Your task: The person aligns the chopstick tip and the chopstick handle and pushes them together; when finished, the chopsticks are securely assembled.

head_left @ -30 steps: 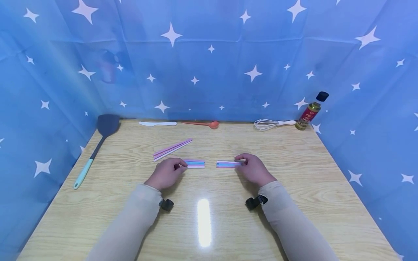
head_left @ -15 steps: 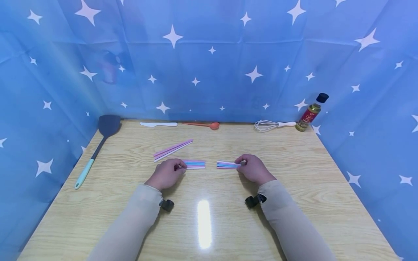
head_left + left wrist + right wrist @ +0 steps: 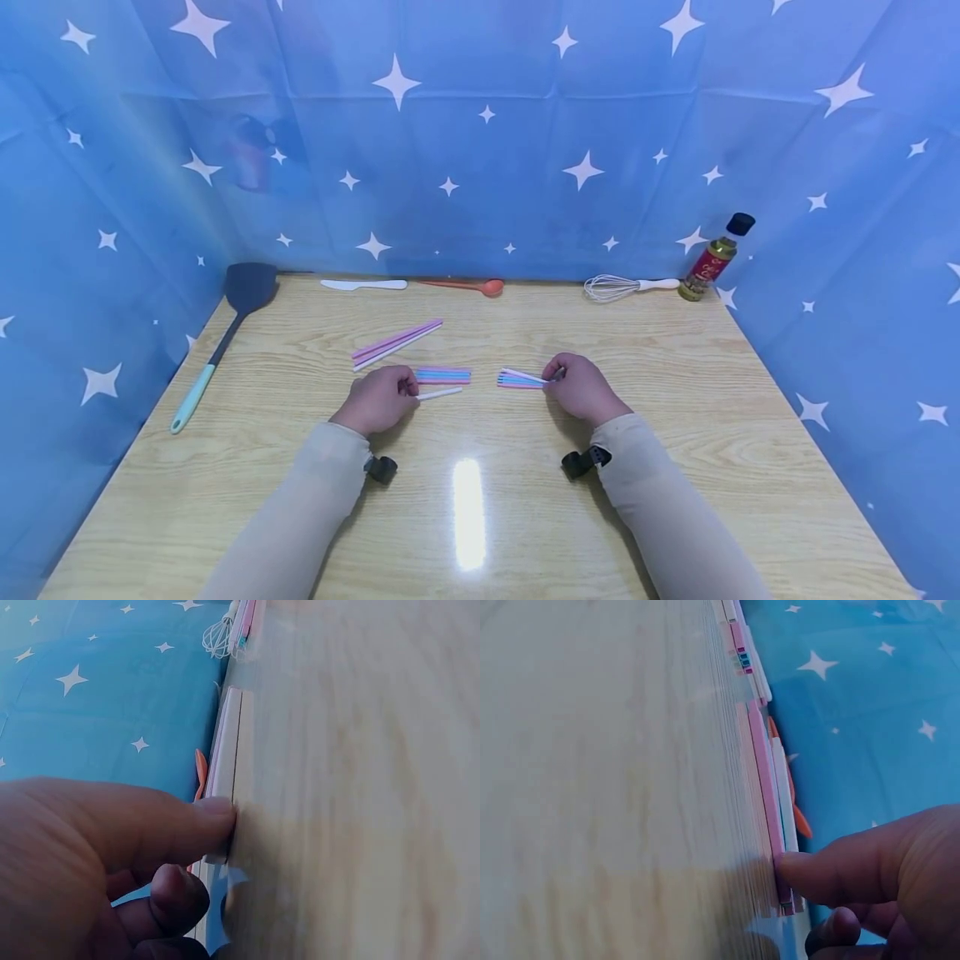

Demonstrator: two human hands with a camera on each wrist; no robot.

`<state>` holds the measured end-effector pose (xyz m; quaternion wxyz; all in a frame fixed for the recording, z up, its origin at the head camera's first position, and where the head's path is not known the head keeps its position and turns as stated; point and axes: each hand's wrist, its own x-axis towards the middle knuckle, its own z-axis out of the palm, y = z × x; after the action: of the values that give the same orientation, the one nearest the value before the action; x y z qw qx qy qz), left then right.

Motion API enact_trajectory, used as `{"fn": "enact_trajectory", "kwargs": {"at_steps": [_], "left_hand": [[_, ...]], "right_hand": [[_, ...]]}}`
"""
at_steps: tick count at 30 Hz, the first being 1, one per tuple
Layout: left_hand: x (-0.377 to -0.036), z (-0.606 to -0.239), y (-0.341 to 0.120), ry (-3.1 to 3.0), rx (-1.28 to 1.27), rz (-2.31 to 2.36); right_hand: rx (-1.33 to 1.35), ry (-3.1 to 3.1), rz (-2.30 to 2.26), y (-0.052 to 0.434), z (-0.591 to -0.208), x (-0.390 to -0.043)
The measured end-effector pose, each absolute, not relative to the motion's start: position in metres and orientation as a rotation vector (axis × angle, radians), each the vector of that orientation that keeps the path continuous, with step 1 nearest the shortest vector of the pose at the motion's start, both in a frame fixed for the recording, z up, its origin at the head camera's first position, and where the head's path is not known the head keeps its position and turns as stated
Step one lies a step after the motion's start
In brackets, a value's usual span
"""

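Two short bundles of coloured sticks lie side by side at mid-table. My left hand (image 3: 409, 392) pinches a white stick (image 3: 439, 393) that lies angled just in front of the left bundle (image 3: 443, 375). In the left wrist view my thumb (image 3: 157, 825) presses on that white stick's (image 3: 227, 750) near end. My right hand (image 3: 558, 377) pinches the end of a white stick (image 3: 523, 376) lying tilted across the right bundle (image 3: 516, 382). The right wrist view shows my thumb (image 3: 855, 862) against the ends of the pink and white sticks (image 3: 763, 780).
Longer pink and white sticks (image 3: 396, 343) lie behind the left hand. A dark spatula (image 3: 225, 333) lies at the left edge. A white knife (image 3: 363, 285), orange spoon (image 3: 467, 286), whisk (image 3: 626, 286) and bottle (image 3: 716, 254) line the back. Blue starred cloth walls the table.
My left hand has drawn a white stick out of the left bundle toward me. My right hand has tilted a white stick on the right bundle.
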<state>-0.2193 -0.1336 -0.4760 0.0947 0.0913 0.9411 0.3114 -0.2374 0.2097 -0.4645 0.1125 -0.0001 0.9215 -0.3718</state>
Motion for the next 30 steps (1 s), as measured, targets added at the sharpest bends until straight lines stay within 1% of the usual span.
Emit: {"fn": "enact_trajectory", "kwargs": {"at_steps": [4, 12, 17, 24, 30], "left_hand": [[-0.219, -0.475, -0.134, 2.808, 0.296, 0.929], [-0.221, -0.476, -0.134, 2.745, 0.342, 1.172], [-0.219, -0.474, -0.134, 2.730, 0.371, 1.292], [-0.217, -0.475, -0.133, 2.685, 0.487, 1.415], [-0.218, -0.475, -0.133, 2.657, 0.508, 1.447]], "right_hand": [[-0.018, 2.712, -1.084, 0.210, -0.466, -0.238], [-0.050, 2.723, -1.040, 0.210, -0.466, -0.237], [-0.152, 2.698, -1.140, 0.210, -0.464, -0.233], [-0.373, 2.650, -1.309, 0.198, -0.457, -0.224], [-0.404, 2.651, -1.330, 0.193, -0.457, -0.221]]}}
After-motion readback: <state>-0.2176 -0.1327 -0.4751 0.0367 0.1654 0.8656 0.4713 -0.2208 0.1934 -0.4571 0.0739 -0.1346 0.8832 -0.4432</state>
